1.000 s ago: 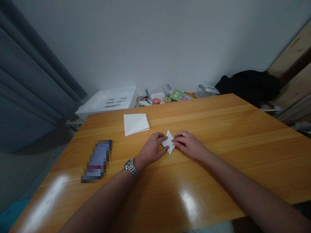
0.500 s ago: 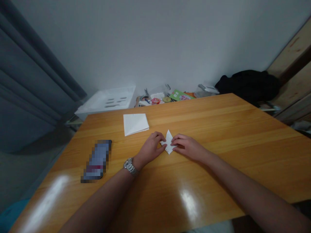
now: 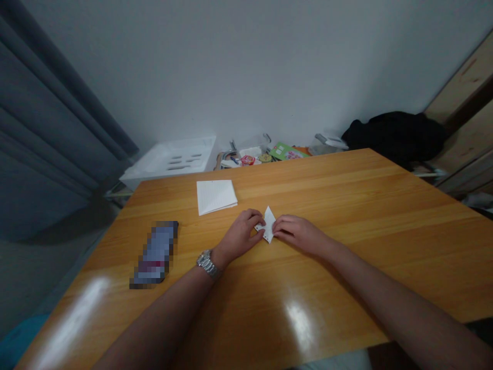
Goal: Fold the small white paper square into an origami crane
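A small folded piece of white paper (image 3: 268, 225) with a pointed top lies on the wooden table (image 3: 346, 205), a little beyond its middle. My left hand (image 3: 241, 237), with a metal watch on the wrist, pinches the paper's left edge with curled fingers. My right hand (image 3: 298, 234) presses and pinches the paper's right edge, fingers drawn together. Both forearms reach in from the near edge.
A folded sheet of lined white paper (image 3: 215, 196) lies farther back on the left. A blurred dark flat object (image 3: 154, 254) rests near the table's left side. Behind the table are a white plastic box (image 3: 169, 160), colourful clutter (image 3: 265, 154) and a black bag (image 3: 396, 136).
My right hand has slid a little to the left over the paper, folding it narrower. My left hand has hardly moved.
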Demonstrator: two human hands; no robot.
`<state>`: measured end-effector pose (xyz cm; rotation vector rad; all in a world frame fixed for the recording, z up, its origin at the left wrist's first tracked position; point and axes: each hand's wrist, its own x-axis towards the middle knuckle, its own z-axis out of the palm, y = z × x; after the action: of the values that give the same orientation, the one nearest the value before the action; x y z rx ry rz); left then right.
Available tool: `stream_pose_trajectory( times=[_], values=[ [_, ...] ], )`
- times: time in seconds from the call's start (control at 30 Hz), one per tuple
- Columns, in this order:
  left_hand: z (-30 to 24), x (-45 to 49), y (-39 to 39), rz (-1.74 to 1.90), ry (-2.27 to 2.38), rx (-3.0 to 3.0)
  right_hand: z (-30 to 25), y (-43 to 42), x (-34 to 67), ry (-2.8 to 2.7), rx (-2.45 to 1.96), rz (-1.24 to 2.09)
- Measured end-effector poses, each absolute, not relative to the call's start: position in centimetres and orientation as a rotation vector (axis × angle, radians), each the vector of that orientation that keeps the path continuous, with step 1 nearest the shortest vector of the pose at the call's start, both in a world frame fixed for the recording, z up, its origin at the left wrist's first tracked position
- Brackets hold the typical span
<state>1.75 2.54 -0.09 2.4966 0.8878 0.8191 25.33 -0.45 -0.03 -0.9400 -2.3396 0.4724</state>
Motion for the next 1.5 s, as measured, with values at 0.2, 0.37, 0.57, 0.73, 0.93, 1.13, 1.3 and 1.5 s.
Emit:
stream_pose_trajectory(
  times=[0.2, 0.37, 0.57, 0.73, 0.93, 1.13, 1.3, 1.5],
  values=[
    [0.8, 1.9, 2.0, 0.717, 0.759, 2.596, 0.1, -0.4, 25.8, -2.266, -0.992, 0.52],
    [1.1, 1.6, 1.9, 0.653, 0.72, 2.687, 0.2, -0.4, 26.0, -2.203, -1.0, 0.617],
    [1.2, 1.5, 1.9, 0.613, 0.666, 2.789, 0.4, -0.4, 26.0, -2.195, -1.014, 0.607],
    [1.0, 1.5, 2.0, 0.63, 0.659, 2.724, 0.6, -0.6, 26.1, -2.218, -0.997, 0.593],
    [0.9, 1.6, 1.8, 0.673, 0.706, 2.594, 0.6, -0.9, 26.0, -2.222, -0.969, 0.613],
    [0.8, 1.8, 1.6, 0.671, 0.726, 2.591, -0.4, -0.7, 25.8, -2.293, -0.979, 0.508],
    [1.0, 1.8, 1.5, 0.695, 0.759, 2.612, -0.3, -0.6, 25.6, -2.287, -0.985, 0.459],
    [1.1, 1.7, 1.7, 0.667, 0.862, 2.671, -0.2, -0.7, 25.6, -2.272, -1.015, 0.485]
  ],
)
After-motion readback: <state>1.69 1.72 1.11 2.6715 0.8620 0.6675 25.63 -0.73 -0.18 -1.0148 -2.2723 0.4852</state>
